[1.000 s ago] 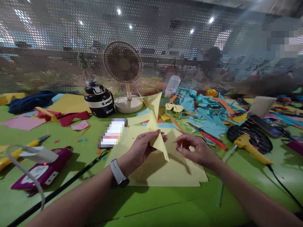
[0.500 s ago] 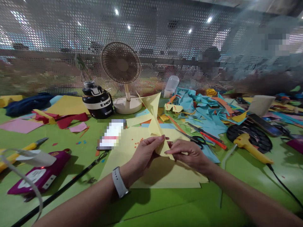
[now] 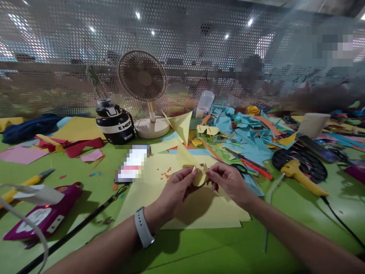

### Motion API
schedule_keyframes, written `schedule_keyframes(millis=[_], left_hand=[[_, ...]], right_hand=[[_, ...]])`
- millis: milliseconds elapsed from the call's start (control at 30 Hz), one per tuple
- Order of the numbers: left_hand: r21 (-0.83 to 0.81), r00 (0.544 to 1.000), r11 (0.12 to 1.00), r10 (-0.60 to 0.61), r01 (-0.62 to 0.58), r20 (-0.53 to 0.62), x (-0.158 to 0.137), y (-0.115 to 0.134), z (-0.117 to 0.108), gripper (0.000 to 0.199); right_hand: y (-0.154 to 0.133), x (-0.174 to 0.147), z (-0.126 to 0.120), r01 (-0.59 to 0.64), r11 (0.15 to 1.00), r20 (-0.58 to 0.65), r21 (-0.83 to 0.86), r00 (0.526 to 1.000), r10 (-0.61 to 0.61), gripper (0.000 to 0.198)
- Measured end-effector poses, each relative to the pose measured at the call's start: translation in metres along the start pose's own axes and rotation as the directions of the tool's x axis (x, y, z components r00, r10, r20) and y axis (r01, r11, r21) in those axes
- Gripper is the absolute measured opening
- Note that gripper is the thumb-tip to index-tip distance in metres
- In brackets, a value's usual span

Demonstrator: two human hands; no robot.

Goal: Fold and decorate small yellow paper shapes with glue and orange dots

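Between my two hands is a yellow paper piece [image 3: 182, 127], its pointed, flared part standing up and its lower end curled round near my fingers. My left hand [image 3: 181, 182] pinches that lower end from the left. On the right, my right hand [image 3: 228, 179] grips the edge of the curl between thumb and fingers. Below both hands lies a large yellow sheet [image 3: 148, 194], with small orange paper bits [image 3: 165, 174] scattered on it. Scissors [image 3: 239, 167] with dark handles rest just beyond my right hand, partly hidden.
A yellow glue gun [image 3: 305, 177] lies to the right by a round black tray. Blue paper scraps [image 3: 245, 129] pile up behind. A fan [image 3: 142, 76], a black bottle [image 3: 115, 123] and a phone [image 3: 132, 163] stand or lie left of centre. A purple power strip [image 3: 45, 209] sits at left.
The paper's lower end has gone from flatter to curled round. My right fingers have moved up slightly along its edge. The view has shifted a little.
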State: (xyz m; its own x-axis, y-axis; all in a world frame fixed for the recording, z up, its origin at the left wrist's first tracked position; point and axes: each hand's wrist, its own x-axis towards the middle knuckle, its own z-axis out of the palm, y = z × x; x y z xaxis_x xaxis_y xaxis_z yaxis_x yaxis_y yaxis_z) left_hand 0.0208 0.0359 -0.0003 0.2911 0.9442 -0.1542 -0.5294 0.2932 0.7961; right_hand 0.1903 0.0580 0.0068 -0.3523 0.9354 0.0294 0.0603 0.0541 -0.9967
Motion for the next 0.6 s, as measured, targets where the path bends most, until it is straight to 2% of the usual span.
schedule_keyframes(millis=[67,267,600], left_hand=[[0.015,1.000,1.000,0.006,-0.006,0.027,0.000,-0.001,0.000,0.021],[0.018,1.000,1.000,0.026,-0.026,-0.003,-0.002,-0.004,0.000,0.019],[0.050,1.000,0.998,0.021,-0.022,0.015,-0.003,-0.005,0.001,0.020]], right_hand=[[0.000,0.000,0.001,-0.008,1.000,0.001,0.013,1.000,0.008,0.037],[-0.004,-0.001,0.003,-0.034,0.999,0.002,-0.012,0.999,0.034,0.037],[-0.011,-0.001,0.005,-0.095,0.995,-0.032,0.005,0.995,0.095,0.037]])
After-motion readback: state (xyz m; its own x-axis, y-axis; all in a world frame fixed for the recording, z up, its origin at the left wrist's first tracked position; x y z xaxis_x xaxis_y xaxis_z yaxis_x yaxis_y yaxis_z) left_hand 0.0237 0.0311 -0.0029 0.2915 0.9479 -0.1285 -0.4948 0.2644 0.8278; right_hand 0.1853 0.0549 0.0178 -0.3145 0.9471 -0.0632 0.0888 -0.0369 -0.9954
